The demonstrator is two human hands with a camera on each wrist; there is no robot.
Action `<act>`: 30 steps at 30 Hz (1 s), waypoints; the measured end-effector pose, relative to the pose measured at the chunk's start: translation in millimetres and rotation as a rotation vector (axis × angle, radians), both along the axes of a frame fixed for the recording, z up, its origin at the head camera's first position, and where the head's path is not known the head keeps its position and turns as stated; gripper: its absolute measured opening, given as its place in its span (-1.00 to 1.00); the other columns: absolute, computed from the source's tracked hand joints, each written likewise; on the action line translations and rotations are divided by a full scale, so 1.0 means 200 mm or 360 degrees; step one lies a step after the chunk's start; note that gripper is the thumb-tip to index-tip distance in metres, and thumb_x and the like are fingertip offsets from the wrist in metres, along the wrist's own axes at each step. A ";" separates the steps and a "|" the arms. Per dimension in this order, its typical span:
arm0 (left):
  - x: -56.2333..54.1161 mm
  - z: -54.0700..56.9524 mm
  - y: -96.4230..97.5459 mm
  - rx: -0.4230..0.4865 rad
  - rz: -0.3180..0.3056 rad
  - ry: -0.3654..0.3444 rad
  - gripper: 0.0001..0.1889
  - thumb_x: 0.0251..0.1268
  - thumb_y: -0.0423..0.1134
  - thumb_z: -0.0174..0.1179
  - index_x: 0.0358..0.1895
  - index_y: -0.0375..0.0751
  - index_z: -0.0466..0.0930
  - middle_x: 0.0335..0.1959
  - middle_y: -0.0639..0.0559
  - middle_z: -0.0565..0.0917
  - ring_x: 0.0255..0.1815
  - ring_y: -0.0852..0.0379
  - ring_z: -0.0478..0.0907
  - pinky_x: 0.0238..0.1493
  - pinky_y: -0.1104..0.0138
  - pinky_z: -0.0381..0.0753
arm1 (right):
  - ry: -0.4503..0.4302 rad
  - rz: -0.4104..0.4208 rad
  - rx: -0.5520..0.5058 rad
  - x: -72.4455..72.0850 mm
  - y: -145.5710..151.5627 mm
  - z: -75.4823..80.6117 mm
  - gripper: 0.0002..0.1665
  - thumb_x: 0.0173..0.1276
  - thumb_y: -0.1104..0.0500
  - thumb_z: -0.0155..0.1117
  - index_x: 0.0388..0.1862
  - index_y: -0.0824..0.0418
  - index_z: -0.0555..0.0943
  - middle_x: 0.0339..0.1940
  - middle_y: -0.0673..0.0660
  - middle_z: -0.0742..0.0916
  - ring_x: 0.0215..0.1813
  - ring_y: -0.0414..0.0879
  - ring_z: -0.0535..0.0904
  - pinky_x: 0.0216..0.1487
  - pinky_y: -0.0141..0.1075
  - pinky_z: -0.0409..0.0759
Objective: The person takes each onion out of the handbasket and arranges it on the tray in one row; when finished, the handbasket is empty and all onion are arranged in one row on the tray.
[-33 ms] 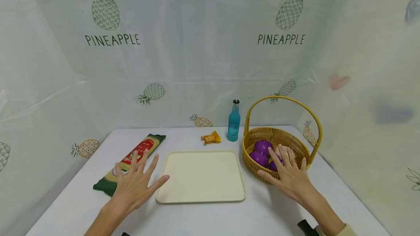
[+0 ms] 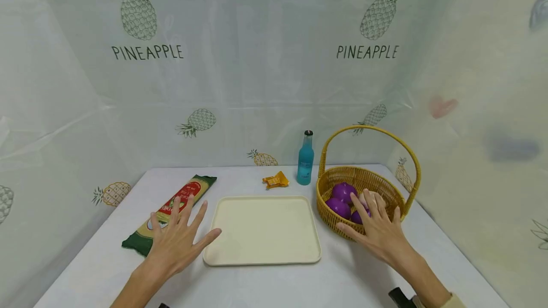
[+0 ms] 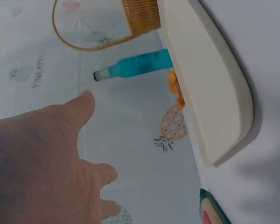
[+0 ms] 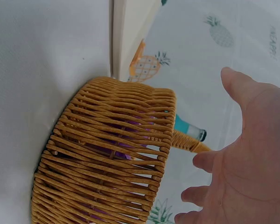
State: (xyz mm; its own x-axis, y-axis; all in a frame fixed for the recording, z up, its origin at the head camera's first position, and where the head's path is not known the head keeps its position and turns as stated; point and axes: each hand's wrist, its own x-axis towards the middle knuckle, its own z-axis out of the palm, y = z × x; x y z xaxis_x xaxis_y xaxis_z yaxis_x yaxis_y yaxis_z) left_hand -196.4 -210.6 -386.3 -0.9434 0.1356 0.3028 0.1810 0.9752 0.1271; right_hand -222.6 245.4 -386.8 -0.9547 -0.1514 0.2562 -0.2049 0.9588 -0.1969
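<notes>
Watching from a distance through the cameras, I saw a person's two bare hands spread above a white table [image 2: 257,289], with a cream rectangular tray with rounded corners [image 2: 262,232] at the centre of my clock face. The left hand [image 2: 176,246] hovered at nine o'clock, fingers fanned wide, holding nothing; in the head view it overlapped a long green, tan and red plastic packet [image 2: 164,212]. The right hand [image 2: 380,234] was at three o'clock, equally spread, holding nothing, its fingers in front of a round golden-brown wicker basket [image 2: 331,222] with a tall arched handle [image 2: 366,127]. I made out no contact there.

I judged the step in hand to be this level hover: done well, it called for loose wrists and right fingertips clear of the basket's edge and arch.

My count: one tray, one packet, one basket; inside the basket, three glossy purple globes [image 2: 344,192] and one pale pinkish lump [image 2: 363,200], though fingers may have hidden more; at one o'clock, one slim turquoise bottle with a black cap [image 2: 305,163], upright; just past twelve, one small orange wrapped sachet [image 2: 276,180].
</notes>
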 end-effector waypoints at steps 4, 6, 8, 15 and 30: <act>-0.01 -0.01 0.01 -0.0012 0.0001 0.0010 -0.10 0.24 0.49 -0.11 0.55 0.06 0.10 0.61 -0.19 -0.02 0.61 -0.32 -0.27 0.27 -0.58 -0.48 | -0.0006 0.0001 -0.0007 0.00 0.01 0.00 0.10 0.29 -0.50 -0.01 0.62 -0.01 -0.05 0.62 0.32 -0.01 0.61 0.33 -0.22 0.32 0.60 -0.33; -0.02 -0.01 0.01 -0.0015 0.0004 0.0020 -0.10 0.24 0.49 -0.11 0.55 0.07 0.10 0.61 -0.17 -0.03 0.61 -0.32 -0.26 0.28 -0.57 -0.48 | -0.0004 0.0002 -0.0003 0.01 0.01 0.00 0.09 0.29 -0.49 0.00 0.62 0.00 -0.04 0.62 0.32 -0.01 0.61 0.33 -0.22 0.32 0.60 -0.32; -0.02 -0.01 0.01 -0.0008 0.0008 0.0023 -0.11 0.24 0.48 -0.10 0.55 0.07 0.10 0.62 -0.17 -0.04 0.61 -0.32 -0.26 0.28 -0.57 -0.49 | 0.0005 0.0005 0.0003 0.00 0.02 0.00 0.09 0.29 -0.49 0.00 0.62 0.01 -0.03 0.62 0.32 0.00 0.61 0.34 -0.21 0.32 0.60 -0.30; -0.02 -0.01 0.01 0.0003 0.0015 0.0003 -0.10 0.24 0.48 -0.10 0.55 0.05 0.10 0.61 -0.19 -0.03 0.60 -0.35 -0.24 0.27 -0.58 -0.48 | 0.0000 0.0041 -0.0002 -0.02 0.01 0.00 0.09 0.29 -0.49 0.01 0.61 0.04 0.00 0.63 0.32 -0.01 0.61 0.33 -0.25 0.33 0.59 -0.35; -0.10 -0.06 0.00 0.0016 -0.0015 0.0007 -0.11 0.25 0.46 -0.07 0.53 0.01 0.15 0.59 -0.23 0.02 0.57 -0.40 -0.09 0.27 -0.60 -0.20 | 0.0018 0.0155 -0.0047 -0.09 0.02 0.01 -0.04 0.37 -0.37 0.04 0.55 0.17 0.18 0.56 0.40 0.16 0.52 0.49 -0.02 0.33 0.57 -0.09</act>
